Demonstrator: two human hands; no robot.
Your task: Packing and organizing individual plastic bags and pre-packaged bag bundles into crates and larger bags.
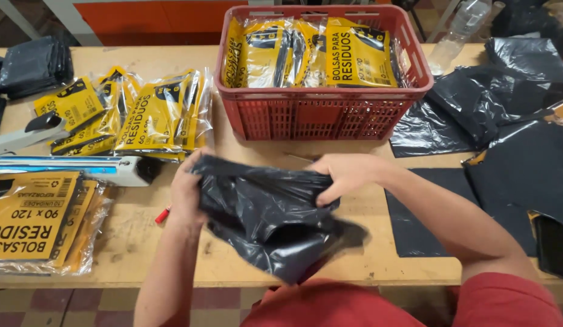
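Hands both on a folded bundle of black plastic bags (269, 212), held just above the wooden table (378, 254) near its front edge. Left hand (187, 194) comes up from below, forearm near vertical, palm against the bundle's left end, fingers closed round it. Right hand (345, 172) comes in from the right, forearm angled across the table, wrist bent down, fingers curled over the bundle's top right edge, thumb tucked under — clamped on it. Bundle's lower layers sag toward the red shirt.

Red plastic crate (324, 112) sits right behind the hands, packed with upright yellow-labelled bag packs (354, 54). More packs of that kind (154, 115) lie fanned out left of the crate, and a larger stack (33, 218) sits at the table's left edge. Heat sealer bar (81, 168) lies between those two lots. Red pen (163, 214) lies on the table just beside the left wrist. Loose black bags (505, 103) are spread over the right side.
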